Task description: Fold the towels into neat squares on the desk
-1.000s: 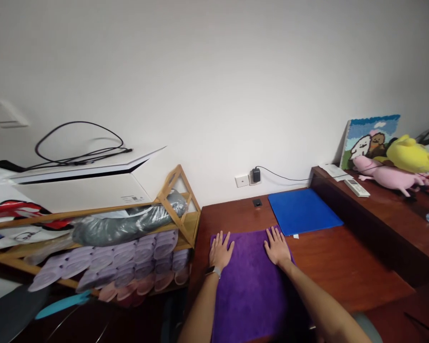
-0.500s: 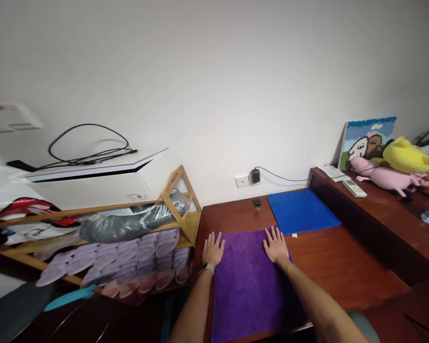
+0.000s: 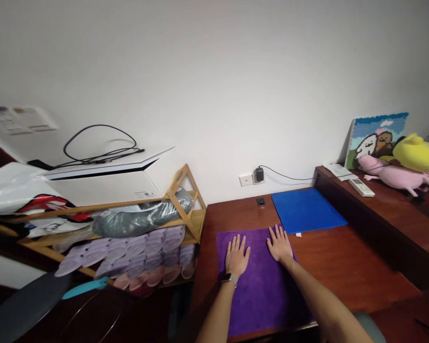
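Observation:
A purple cloth [image 3: 260, 290] lies spread on the dark wooden desk [image 3: 336, 267] in front of me. My left hand [image 3: 237, 257] rests flat on the cloth, fingers stretched out, with a watch at the wrist. My right hand [image 3: 280, 245] lies flat near the cloth's far right corner, fingers spread. Neither hand holds anything.
A blue mat [image 3: 307, 210] lies beyond the cloth near a wall socket with a charger [image 3: 259, 174]. A raised shelf at the right carries plush toys [image 3: 403, 166], a picture and a remote [image 3: 362, 187]. A bamboo rack [image 3: 178, 209] with slippers stands at the left.
My left hand has slid right from the cloth's left edge toward its middle. My right hand has stayed near the far right corner. The view has shifted slightly.

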Demonstrator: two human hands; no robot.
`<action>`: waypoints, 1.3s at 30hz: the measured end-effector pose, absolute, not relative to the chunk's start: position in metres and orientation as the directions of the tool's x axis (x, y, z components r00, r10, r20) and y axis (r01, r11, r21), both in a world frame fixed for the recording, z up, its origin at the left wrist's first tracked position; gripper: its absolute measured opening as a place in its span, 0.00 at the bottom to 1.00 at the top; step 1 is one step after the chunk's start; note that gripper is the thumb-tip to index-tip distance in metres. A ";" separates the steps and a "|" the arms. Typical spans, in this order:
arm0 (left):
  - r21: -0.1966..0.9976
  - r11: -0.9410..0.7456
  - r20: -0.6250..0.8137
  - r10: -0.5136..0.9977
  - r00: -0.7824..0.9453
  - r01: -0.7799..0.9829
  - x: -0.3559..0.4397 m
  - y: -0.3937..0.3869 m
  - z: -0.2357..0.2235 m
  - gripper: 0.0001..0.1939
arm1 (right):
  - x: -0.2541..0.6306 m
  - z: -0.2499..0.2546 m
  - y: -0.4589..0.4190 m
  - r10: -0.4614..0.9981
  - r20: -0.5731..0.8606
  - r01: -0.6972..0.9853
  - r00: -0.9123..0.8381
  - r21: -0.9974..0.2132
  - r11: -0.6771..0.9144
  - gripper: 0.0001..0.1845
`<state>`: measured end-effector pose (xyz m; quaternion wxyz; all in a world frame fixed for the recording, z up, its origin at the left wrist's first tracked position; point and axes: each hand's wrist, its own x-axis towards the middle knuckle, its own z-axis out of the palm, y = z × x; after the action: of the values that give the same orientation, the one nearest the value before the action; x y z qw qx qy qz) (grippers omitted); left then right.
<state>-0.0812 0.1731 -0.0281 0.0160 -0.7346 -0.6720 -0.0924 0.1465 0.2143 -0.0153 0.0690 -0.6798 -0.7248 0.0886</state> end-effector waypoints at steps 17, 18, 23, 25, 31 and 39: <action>0.078 -0.050 0.195 0.980 0.034 0.996 -0.118 0.155 -0.022 0.30 | 0.143 -0.015 0.189 0.988 -0.016 0.956 -0.156 -0.256 0.147 0.40; 0.084 -0.032 0.175 0.984 0.017 0.996 -0.118 0.154 -0.024 0.30 | 0.145 -0.017 0.187 0.986 -0.028 0.954 -0.167 -0.258 0.154 0.40; 0.090 -0.002 0.148 0.989 -0.011 0.996 -0.116 0.154 -0.027 0.31 | 0.148 -0.020 0.186 0.984 -0.043 0.954 -0.171 -0.257 0.155 0.40; 0.089 0.000 0.147 0.989 -0.013 0.996 -0.115 0.155 -0.026 0.31 | 0.147 -0.018 0.186 0.985 -0.046 0.957 -0.168 -0.246 0.152 0.40; 0.077 -0.017 0.081 0.997 0.011 0.997 -0.117 0.155 -0.017 0.33 | 0.146 -0.005 0.186 0.979 -0.118 0.968 -0.169 -0.209 0.142 0.40; 0.089 -0.131 0.152 0.982 0.116 0.987 -0.104 0.146 -0.021 0.33 | 0.158 -0.012 0.168 0.989 -0.054 0.967 -0.137 -0.224 0.122 0.40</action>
<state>-0.1038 0.1460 -0.0214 0.0170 -0.7469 -0.6590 -0.0866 0.1577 0.1685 -0.0122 0.0539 -0.6546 -0.7469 0.1030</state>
